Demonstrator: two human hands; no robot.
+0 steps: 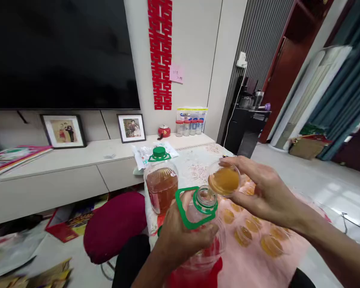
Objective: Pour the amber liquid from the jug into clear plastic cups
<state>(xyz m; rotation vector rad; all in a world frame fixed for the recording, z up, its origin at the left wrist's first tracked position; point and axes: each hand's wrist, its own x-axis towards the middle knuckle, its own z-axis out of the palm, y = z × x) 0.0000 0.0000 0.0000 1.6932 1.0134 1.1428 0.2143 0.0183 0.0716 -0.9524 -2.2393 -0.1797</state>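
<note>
The right hand (259, 192) pinches a tilted plastic cup (225, 181) at its fingertips — likely light, flimsy, best held gently by the sides — its lip at the jug (202, 256) the left hand (186, 238) grasps.

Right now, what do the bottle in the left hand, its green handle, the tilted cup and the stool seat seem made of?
Bottle: probably glossy plastic; it is see-through with highlights. Green handle: likely molded plastic, evenly colored. Cup: clear, shiny, probably plastic; its wall looks thin. Stool seat: perhaps velvety fabric, judging by its soft-looking maroon surface.
</note>
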